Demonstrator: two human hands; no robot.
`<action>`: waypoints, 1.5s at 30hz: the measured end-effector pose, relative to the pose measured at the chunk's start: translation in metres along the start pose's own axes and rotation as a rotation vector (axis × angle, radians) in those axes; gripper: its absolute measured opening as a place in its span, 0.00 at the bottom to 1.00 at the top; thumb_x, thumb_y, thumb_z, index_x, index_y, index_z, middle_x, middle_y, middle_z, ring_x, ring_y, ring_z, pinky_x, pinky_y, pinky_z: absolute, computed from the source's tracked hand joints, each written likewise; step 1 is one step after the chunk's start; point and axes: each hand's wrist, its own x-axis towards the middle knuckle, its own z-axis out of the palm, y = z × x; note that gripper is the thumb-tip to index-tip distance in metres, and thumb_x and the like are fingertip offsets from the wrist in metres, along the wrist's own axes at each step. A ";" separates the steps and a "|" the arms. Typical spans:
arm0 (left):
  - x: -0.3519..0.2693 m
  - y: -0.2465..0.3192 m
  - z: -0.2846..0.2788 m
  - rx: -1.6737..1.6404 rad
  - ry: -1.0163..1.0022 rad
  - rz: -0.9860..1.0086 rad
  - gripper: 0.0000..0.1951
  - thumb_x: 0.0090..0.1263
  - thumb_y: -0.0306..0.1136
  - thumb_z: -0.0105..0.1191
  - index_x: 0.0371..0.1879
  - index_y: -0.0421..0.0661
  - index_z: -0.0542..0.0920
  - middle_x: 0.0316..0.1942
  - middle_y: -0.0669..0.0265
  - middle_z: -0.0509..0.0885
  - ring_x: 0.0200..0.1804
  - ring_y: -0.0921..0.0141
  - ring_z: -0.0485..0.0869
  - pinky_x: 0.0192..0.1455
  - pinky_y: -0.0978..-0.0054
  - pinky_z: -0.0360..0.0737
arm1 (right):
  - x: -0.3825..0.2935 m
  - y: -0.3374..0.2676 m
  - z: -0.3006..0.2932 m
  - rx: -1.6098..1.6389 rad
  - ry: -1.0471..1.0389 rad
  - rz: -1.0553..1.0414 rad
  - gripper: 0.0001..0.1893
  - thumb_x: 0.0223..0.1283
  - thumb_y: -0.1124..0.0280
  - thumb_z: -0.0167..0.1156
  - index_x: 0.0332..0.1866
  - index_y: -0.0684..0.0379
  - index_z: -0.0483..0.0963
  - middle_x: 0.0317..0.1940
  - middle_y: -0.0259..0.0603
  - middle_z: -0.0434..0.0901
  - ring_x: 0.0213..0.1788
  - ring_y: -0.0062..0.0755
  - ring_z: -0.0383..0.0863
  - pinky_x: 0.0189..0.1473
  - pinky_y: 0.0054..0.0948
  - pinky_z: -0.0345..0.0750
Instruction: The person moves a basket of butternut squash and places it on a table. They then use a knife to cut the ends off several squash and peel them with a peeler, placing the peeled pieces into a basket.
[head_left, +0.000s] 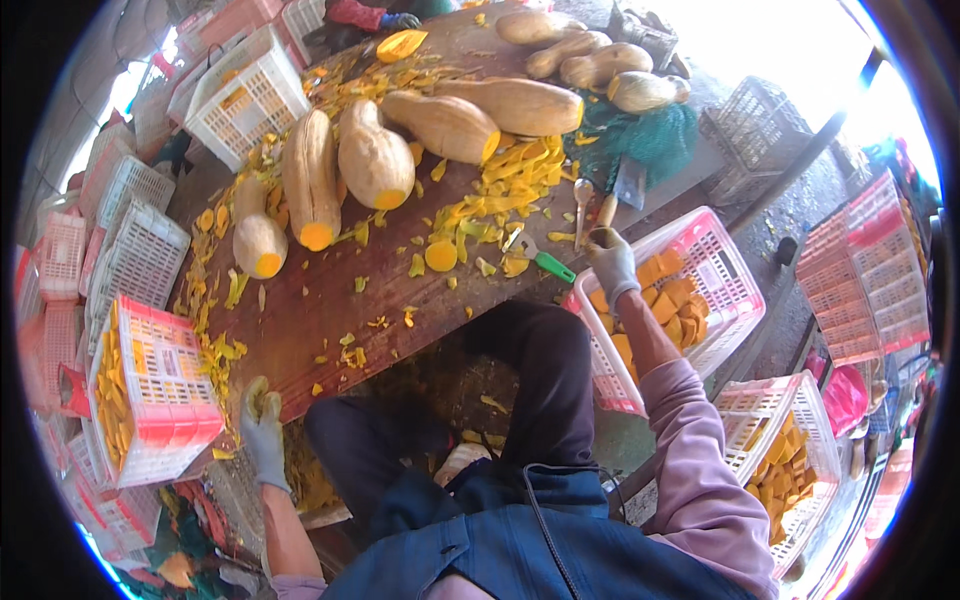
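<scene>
My left hand (262, 429), in a grey glove with stained fingertips, is at the table's near left edge with nothing visible in it. The gloved right hand (613, 262) is above the far end of a pink and white crate (739, 281) of cut pumpkin chunks (679, 307). Its fingertips meet the wooden handle of a cleaver (628, 184); whether they grip it is unclear. A metal spoon (582, 196) and a green-handled peeler (553, 264) lie left of that hand. Several peeled-end long pumpkins (375, 161) lie across the wooden table (375, 300).
Peel strips (517, 176) litter the table. Whole pumpkins (607, 64) and green netting (652, 139) lie at the back right. Filled crates stand left (169, 360) and lower right (817, 442). A white crate (251, 97) is at the back left, near another person's sleeve (356, 13).
</scene>
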 end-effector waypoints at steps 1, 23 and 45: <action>-0.004 0.002 0.006 0.059 -0.050 0.001 0.19 0.72 0.20 0.57 0.62 0.38 0.77 0.61 0.61 0.79 0.62 0.69 0.78 0.64 0.75 0.77 | 0.007 0.006 -0.001 -0.198 -0.015 0.014 0.12 0.63 0.69 0.66 0.50 0.59 0.82 0.40 0.42 0.86 0.41 0.28 0.85 0.46 0.30 0.80; 0.035 0.033 0.093 0.221 0.051 -0.011 0.21 0.69 0.28 0.64 0.60 0.40 0.79 0.52 0.63 0.85 0.48 0.75 0.82 0.48 0.75 0.81 | -0.010 -0.052 0.066 0.927 -0.827 0.196 0.15 0.69 0.71 0.56 0.59 0.61 0.74 0.33 0.35 0.79 0.24 0.23 0.75 0.26 0.25 0.74; 0.360 0.095 0.116 0.755 0.305 -0.130 0.39 0.60 0.49 0.65 0.71 0.47 0.68 0.61 0.44 0.79 0.62 0.50 0.81 0.63 0.55 0.78 | -0.111 -0.147 0.237 0.669 -1.022 0.481 0.15 0.70 0.64 0.58 0.53 0.65 0.76 0.25 0.33 0.74 0.19 0.18 0.67 0.21 0.22 0.63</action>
